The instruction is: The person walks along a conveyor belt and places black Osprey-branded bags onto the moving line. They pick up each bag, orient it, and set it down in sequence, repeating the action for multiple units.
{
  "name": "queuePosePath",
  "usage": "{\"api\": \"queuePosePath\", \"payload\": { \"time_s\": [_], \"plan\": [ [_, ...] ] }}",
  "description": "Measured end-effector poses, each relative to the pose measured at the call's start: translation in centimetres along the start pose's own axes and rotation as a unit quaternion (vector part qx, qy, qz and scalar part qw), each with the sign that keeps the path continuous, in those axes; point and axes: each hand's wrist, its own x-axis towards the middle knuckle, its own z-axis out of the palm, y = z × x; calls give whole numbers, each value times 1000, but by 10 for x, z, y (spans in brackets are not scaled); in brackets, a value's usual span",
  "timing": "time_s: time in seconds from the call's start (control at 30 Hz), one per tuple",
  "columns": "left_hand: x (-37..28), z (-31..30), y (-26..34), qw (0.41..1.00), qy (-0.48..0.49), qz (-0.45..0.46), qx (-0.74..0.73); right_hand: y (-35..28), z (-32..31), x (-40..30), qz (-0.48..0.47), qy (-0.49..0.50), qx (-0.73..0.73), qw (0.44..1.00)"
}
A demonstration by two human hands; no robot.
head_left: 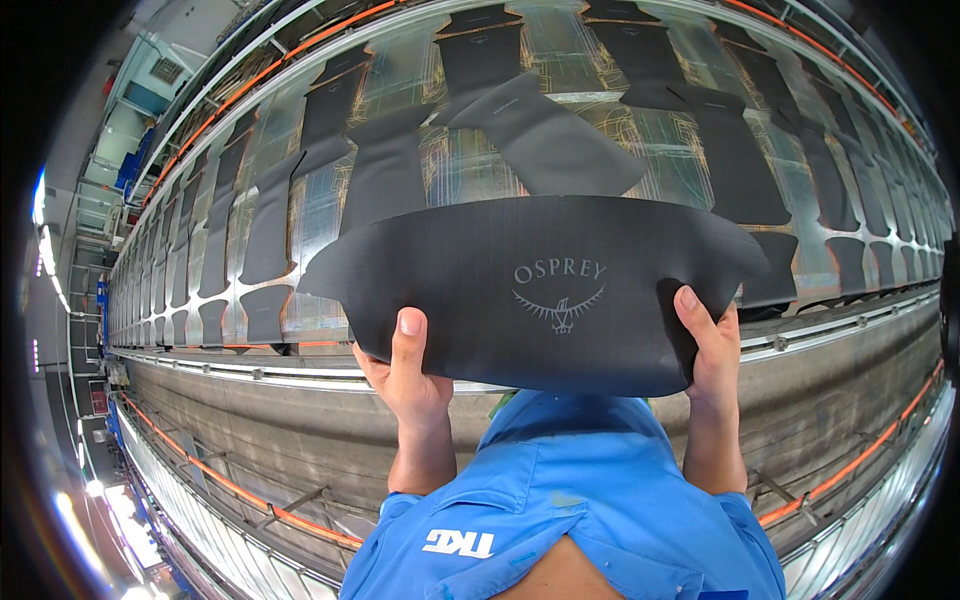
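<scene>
A black cut panel [450, 300], a flexible sheet of fabric or similar material, is held up in front of my chest. Pale lettering and a bird emblem are printed on its face. My left hand [409, 375] grips the lower left edge, thumb on the face and fingers behind. At the lower right edge my right hand [709, 345] pinches the panel the same way, beside a shadowed bend. Just beyond its top edge, another black panel [551, 135] lies askew on the long table [397, 67], overlapping a neighbouring piece.
Rows of similar black panels [742, 161] cover the table, whose surface bears coloured marking lines. A metal rail [780, 343] edges the near side. An orange rail [247, 499] runs behind me, past the grey floor [262, 416].
</scene>
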Motion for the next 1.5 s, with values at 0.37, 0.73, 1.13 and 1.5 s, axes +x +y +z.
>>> {"api": "queuePosePath", "payload": {
  "time_s": [0.37, 0.73, 1.13, 1.5],
  "plan": [
    [1, -4, -3, 1000, -13, -5, -12, -1, 0, 0, -3, -6, -11, 1000],
    [1, -2, -2, 1000, 1, -6, 1, 0, -4, 0, -2, -20, -7, 1000],
    [1, -4, -4, 1000, 8, -8, 1, -1, -1, -1, -14, -17, -3, 1000],
    [1, 1, -5, 999, 33, -22, 6, 4, -5, -1, -10, -4, 6, 1000]
  ]
}}
